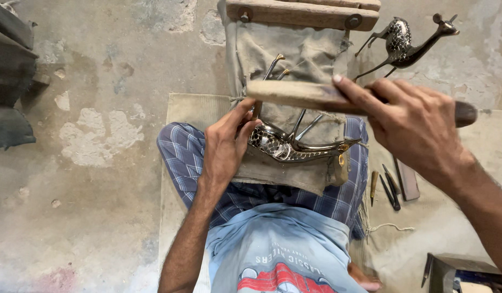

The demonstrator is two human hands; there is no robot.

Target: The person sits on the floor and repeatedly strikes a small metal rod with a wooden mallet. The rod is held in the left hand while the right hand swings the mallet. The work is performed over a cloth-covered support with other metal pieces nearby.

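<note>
Brass deer figurine point(294, 147), slim and patterned, lying on coarse canvas point(294, 54) over the lap, left hand point(225, 145) fingers pinching its body, right hand point(419, 127) clenched around a worn wooden mallet point(294, 95), concrete floor point(99, 135) rough.

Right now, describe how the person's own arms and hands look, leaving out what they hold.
Both arms are bare to above the elbow, with no sleeves in view. The left hand and right hand wear no gloves, rings, watch or bracelet. Fingernails are short. No markings show.
</note>
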